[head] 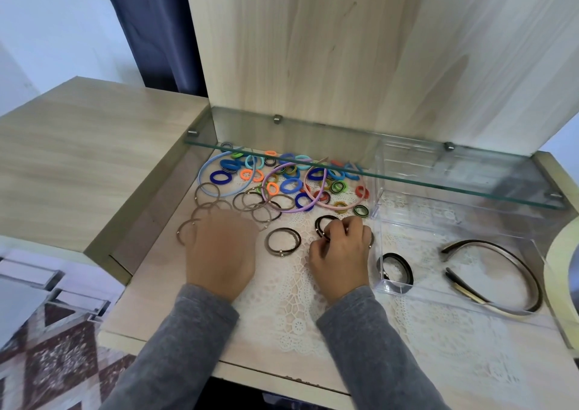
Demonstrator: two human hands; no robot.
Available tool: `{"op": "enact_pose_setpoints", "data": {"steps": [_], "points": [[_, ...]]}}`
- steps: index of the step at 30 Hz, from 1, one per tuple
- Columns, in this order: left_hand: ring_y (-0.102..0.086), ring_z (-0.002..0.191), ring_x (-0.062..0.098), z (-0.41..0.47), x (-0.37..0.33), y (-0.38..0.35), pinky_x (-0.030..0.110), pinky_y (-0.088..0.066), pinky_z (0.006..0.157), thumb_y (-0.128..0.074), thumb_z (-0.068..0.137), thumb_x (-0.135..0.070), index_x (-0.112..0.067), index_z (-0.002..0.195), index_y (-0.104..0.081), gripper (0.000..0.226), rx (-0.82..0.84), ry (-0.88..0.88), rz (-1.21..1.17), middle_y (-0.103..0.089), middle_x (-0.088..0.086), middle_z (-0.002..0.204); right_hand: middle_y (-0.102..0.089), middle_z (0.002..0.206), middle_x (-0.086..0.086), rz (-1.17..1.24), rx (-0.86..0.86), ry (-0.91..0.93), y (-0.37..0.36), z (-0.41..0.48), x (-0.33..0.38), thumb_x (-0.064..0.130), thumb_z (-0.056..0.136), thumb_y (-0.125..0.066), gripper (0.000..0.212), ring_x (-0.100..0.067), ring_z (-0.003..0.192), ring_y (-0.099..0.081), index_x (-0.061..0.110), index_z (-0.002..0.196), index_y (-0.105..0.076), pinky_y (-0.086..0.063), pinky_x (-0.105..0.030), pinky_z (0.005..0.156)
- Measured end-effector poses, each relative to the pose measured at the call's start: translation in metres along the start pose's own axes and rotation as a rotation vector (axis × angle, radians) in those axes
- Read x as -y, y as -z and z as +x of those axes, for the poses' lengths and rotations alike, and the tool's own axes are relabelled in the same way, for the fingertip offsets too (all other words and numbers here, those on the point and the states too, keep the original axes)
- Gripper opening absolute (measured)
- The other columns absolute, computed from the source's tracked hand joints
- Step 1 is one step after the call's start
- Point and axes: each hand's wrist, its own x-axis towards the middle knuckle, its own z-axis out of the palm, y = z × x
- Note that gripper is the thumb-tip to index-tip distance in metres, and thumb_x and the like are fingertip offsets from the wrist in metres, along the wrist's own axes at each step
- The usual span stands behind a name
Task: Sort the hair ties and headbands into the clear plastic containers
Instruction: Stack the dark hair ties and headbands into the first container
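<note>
On the lace mat (282,300): three thin headbands, namely the blue one (200,176), the purple one (300,209) and the pink one (314,198), tangled with dozens of colourful hair ties (291,185), plus about ten brown ties (196,194). Left hand (221,253) is palm down over the brown ones, too blurry to tell its fingers. Right hand (341,256) pinches a dark hair tie (317,223). The clear container (407,293) at right holds a dark headband (517,262) and a black loop (407,268).

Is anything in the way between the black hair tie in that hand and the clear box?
Nothing visible lies between. The right hand pinches the black hair tie just beside the clear container; only its own wall rises there.
</note>
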Motion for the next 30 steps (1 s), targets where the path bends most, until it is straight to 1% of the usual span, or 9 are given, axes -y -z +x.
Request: {"op": "enact_pose_setpoints", "data": {"steps": [2,5,11,15,19,23,26,28,30], "points": [[-0.056,0.084,0.024,0.0008,-0.0039,0.0000,0.036,-0.034,0.075,-0.063,0.083,-0.027,-0.021,0.084,-0.068,0.008,0.026,-0.045,-0.030,-0.060,0.000,0.092,-0.049,0.091,-0.011,0.019,0.005,-0.014,-0.0005,0.0001,-0.0010,0.009,0.068,-0.066,0.015,-0.027,0.086,-0.041,0.005,0.081,-0.061,-0.037,-0.035,0.076],[-0.053,0.085,0.020,-0.0005,-0.0080,-0.0024,0.034,-0.034,0.076,-0.060,0.084,-0.030,-0.023,0.087,-0.067,0.011,0.112,-0.086,-0.076,-0.058,-0.003,0.093,-0.048,0.092,-0.009,0.070,0.015,-0.043,-0.0010,0.0011,-0.0020,0.009,0.070,-0.067,0.013,-0.024,0.088,-0.038,0.007,0.081,-0.061,-0.031,-0.031,0.077],[-0.052,0.086,0.018,-0.0012,-0.0097,-0.0047,0.036,-0.037,0.077,-0.055,0.086,-0.033,-0.028,0.086,-0.066,0.013,0.204,-0.131,-0.098,-0.056,-0.007,0.093,-0.049,0.095,-0.005,0.133,0.018,-0.049,0.0015,0.0020,-0.0016,0.011,0.075,-0.065,0.011,-0.014,0.089,-0.032,0.011,0.085,-0.061,-0.026,-0.026,0.078],[-0.052,0.084,0.017,-0.0012,-0.0101,-0.0039,0.035,-0.035,0.076,-0.051,0.087,-0.035,-0.030,0.085,-0.067,0.016,0.229,-0.143,-0.086,-0.056,-0.008,0.093,-0.052,0.094,-0.005,0.197,-0.013,-0.012,0.0043,0.0039,-0.0014,0.008,0.076,-0.066,0.012,-0.020,0.088,-0.043,0.011,0.088,-0.063,-0.022,-0.020,0.075],[-0.051,0.083,0.015,-0.0011,-0.0090,-0.0038,0.033,-0.032,0.077,-0.050,0.087,-0.038,-0.033,0.085,-0.068,0.019,0.260,-0.143,-0.095,-0.056,-0.011,0.092,-0.053,0.095,-0.005,0.260,-0.054,0.071,0.0055,0.0038,-0.0013,0.006,0.079,-0.065,0.012,-0.020,0.090,-0.046,0.010,0.090,-0.065,-0.028,-0.019,0.079],[-0.052,0.083,0.015,-0.0015,-0.0059,-0.0036,0.032,-0.030,0.077,-0.052,0.087,-0.039,-0.036,0.089,-0.071,0.019,0.261,-0.130,-0.131,-0.056,-0.012,0.090,-0.051,0.094,-0.002,0.354,-0.080,0.179,0.0067,0.0039,-0.0010,0.009,0.082,-0.066,0.008,-0.017,0.087,-0.045,0.011,0.089,-0.069,-0.031,-0.014,0.082],[-0.054,0.084,0.016,-0.0011,-0.0040,-0.0015,0.030,-0.027,0.077,-0.052,0.088,-0.038,-0.036,0.091,-0.072,0.021,0.231,-0.094,-0.139,-0.058,-0.012,0.089,-0.051,0.094,-0.001,0.408,-0.028,0.242,0.0057,0.0042,-0.0016,0.010,0.082,-0.069,0.010,-0.017,0.087,-0.046,0.012,0.091,-0.072,-0.035,-0.018,0.080],[-0.055,0.083,0.018,-0.0003,-0.0036,0.0007,0.030,-0.025,0.076,-0.053,0.089,-0.037,-0.033,0.091,-0.072,0.019,0.212,-0.034,-0.109,-0.059,-0.010,0.089,-0.052,0.094,-0.001,0.413,0.016,0.280,0.0047,0.0039,-0.0028,0.011,0.081,-0.071,0.011,-0.015,0.086,-0.045,0.014,0.092,-0.073,-0.036,-0.019,0.079],[-0.057,0.083,0.020,0.0001,-0.0035,0.0023,0.032,-0.027,0.075,-0.055,0.088,-0.036,-0.031,0.091,-0.071,0.017,0.207,0.037,-0.069,-0.060,-0.009,0.090,-0.051,0.094,-0.001,0.416,0.046,0.320,0.0036,0.0037,-0.0039,0.012,0.081,-0.072,0.012,-0.015,0.086,-0.045,0.015,0.092,-0.074,-0.037,-0.021,0.076]]}}
